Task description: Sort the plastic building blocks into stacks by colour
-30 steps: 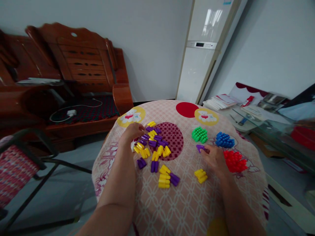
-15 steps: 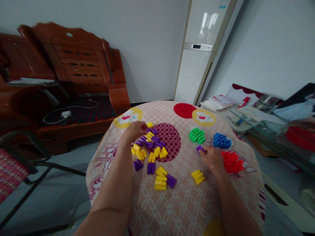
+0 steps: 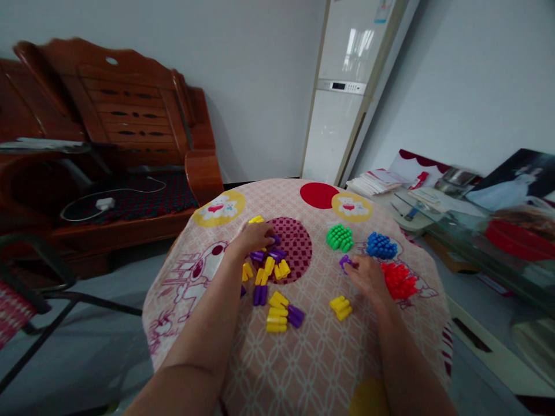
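Note:
My right hand (image 3: 367, 275) pinches a small purple toy block (image 3: 346, 263) just above the table, left of the red blocks (image 3: 398, 281). My left hand (image 3: 259, 236) reaches over the pile of mixed pieces, its fingers closed on another purple block (image 3: 275, 238) at the pile's far right side. Yellow blocks (image 3: 269, 266) and purple blocks (image 3: 260, 295) lie scattered below that hand; my forearm hides part of the pile. Nearer to me is a cluster of yellow blocks (image 3: 276, 319) with a purple block (image 3: 295, 316) against it. A yellow group (image 3: 340, 307) lies apart.
Green blocks (image 3: 340, 237) and blue blocks (image 3: 381, 245) sit in groups beyond my right hand. A patterned cloth covers the round table (image 3: 321, 370). On the right stands a glass-topped table (image 3: 459, 222) with papers and a red basin; a wooden chair (image 3: 134, 115) is at back left.
My left hand has moved right across the pile and its fingers now meet a purple block. My right hand still holds its purple block in about the same place. The view has shifted slightly.

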The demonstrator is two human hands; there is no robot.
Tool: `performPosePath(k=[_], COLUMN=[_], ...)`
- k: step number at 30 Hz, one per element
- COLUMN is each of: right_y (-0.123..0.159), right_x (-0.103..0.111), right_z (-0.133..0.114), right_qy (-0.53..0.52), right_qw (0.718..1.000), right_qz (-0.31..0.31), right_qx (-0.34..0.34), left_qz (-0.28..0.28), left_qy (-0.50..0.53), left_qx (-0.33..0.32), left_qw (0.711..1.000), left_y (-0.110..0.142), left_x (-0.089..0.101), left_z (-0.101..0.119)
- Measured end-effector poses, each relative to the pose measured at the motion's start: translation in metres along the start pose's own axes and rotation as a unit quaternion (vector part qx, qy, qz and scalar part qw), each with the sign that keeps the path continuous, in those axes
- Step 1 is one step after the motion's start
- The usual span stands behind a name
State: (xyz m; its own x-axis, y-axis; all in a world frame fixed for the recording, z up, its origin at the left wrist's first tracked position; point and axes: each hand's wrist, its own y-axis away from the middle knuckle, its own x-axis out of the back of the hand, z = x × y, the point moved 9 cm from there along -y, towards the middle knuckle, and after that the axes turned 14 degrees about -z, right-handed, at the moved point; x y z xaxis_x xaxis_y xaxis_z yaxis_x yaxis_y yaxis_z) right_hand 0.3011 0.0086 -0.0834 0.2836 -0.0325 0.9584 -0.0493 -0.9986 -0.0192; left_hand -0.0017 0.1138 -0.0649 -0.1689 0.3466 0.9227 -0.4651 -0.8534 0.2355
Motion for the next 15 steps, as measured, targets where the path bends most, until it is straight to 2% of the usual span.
performPosePath(k=[4, 8, 12, 15], right_y=[0.001, 0.003, 0.005, 0.009], right_x=[-0.002, 0.0, 0.007, 0.021], right_z=[-0.005, -0.009, -0.01, -0.007], right_qy=[-0.013, 0.015, -0.001, -0.057], right_qw=[0.999, 0.999, 1.0, 0.996], right_qz=[-0.048, -0.05, -0.011, 0.064], right_qx=[0.008, -0.001, 0.004, 0.011], left_qz=[0.017, 0.02, 0.055, 0.077], left_qy=[-0.025, -0.021, -0.022, 0.068], left_qx=[0.007, 0.017, 0.006, -0.073], left_qw=[1.0, 0.999, 0.998, 0.992], left_y=[-0.005, -0.005, 0.004, 0.009], left_x=[-0.001, -0.001, 0.013, 0.021], left_z=[0.006, 0.016, 0.036, 0.067])
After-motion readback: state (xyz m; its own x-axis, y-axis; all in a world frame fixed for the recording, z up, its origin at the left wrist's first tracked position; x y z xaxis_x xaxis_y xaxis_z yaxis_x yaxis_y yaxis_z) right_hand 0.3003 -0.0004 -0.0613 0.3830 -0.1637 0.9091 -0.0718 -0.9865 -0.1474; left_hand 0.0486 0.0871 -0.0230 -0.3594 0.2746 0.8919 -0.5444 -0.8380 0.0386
